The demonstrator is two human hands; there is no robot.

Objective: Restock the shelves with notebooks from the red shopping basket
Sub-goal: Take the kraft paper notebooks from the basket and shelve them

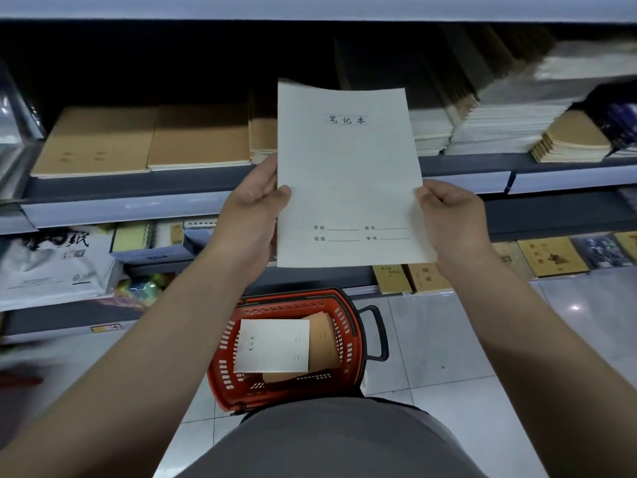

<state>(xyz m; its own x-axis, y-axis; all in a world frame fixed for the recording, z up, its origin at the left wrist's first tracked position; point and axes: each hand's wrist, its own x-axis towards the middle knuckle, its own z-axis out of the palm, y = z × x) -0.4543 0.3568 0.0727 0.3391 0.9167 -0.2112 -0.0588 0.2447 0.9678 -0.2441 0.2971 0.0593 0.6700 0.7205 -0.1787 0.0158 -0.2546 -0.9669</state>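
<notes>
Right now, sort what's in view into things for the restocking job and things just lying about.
Job: white notebook held by left hand and right hand; red shopping basket; white notebook in basket; brown notebook stacks.
Lying about: spiral notebooks; paper pack.

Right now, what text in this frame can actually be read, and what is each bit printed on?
"笔记本": title on the white notebook held up by the left hand and right hand.
"学校", "姓名", "班级", "学号": blank fields low on the same cover.
White notebook in the red shopping basket: print too small to read.
Large brush characters on the white paper pack: blurred.
Lower-shelf brown notebooks: unreadable.
</notes>
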